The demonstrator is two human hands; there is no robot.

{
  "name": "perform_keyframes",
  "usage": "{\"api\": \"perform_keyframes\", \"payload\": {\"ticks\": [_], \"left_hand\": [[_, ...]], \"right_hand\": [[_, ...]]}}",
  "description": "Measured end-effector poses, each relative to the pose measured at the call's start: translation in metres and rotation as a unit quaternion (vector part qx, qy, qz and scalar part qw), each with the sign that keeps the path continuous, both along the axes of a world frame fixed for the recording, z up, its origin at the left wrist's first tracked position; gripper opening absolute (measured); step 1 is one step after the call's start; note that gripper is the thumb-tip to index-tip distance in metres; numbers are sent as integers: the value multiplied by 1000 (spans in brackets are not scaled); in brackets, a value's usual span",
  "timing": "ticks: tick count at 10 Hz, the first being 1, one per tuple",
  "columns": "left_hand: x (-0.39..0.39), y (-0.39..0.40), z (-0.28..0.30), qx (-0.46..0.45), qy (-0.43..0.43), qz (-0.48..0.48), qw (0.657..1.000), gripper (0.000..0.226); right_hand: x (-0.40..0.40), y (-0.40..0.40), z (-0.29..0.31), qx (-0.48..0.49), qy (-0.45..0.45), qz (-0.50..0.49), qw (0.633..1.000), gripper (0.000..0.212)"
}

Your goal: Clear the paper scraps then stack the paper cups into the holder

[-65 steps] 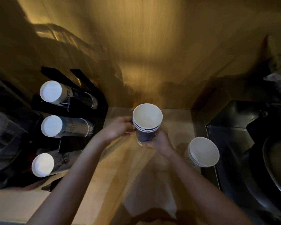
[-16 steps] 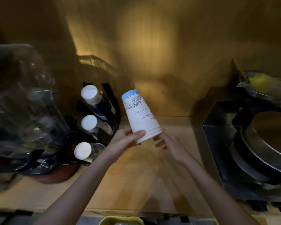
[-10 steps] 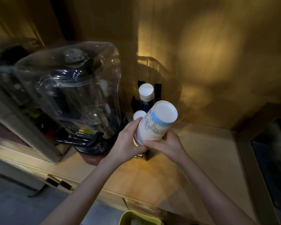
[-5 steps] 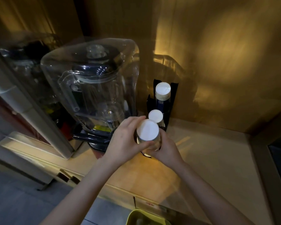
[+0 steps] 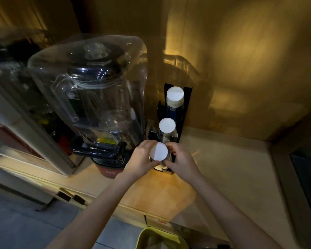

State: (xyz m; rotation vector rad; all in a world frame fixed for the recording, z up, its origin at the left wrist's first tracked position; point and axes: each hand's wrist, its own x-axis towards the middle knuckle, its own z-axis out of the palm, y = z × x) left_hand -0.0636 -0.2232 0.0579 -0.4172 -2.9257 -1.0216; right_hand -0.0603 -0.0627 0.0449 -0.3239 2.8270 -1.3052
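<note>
An upside-down stack of paper cups (image 5: pixel 158 151) shows its white round bottom in the nearest slot of the black cup holder (image 5: pixel 186 106). My left hand (image 5: pixel 140 159) grips its left side and my right hand (image 5: pixel 180 159) its right side. Two more inverted cup stacks stand in the slots behind: the middle stack (image 5: pixel 167 125) and the tall far stack (image 5: pixel 175 95). The lower part of the held stack is hidden by my hands.
A big blender under a clear plastic cover (image 5: pixel 90 90) stands directly left of the holder. The wooden counter (image 5: pixel 223 164) stretches right to a dark sink edge (image 5: pixel 305 169). A yellow-green bin (image 5: pixel 160 238) sits below the counter's front edge.
The cup stack was carried from the counter middle, turned upside down and lowered into the holder's near slot. Since half a second ago it sits a little lower, both hands still around it.
</note>
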Motion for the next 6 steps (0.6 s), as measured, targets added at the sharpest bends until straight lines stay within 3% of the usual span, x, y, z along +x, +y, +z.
{"api": "perform_keyframes", "payload": {"ticks": [3,4,5,6], "left_hand": [[-6,6,-2,-81,-20,-7,997,69],[-13,13,10,-122,-46,-13,991,56],[-29,20,37,-202,-93,-49,974,36],[-51,30,80,-196,-103,-72,973,36]], "right_hand": [[4,-2,8,165,40,45,984,38],[1,0,19,185,46,56,980,34],[-5,9,50,134,12,35,990,25],[-15,27,90,-26,31,-29,999,15]]}}
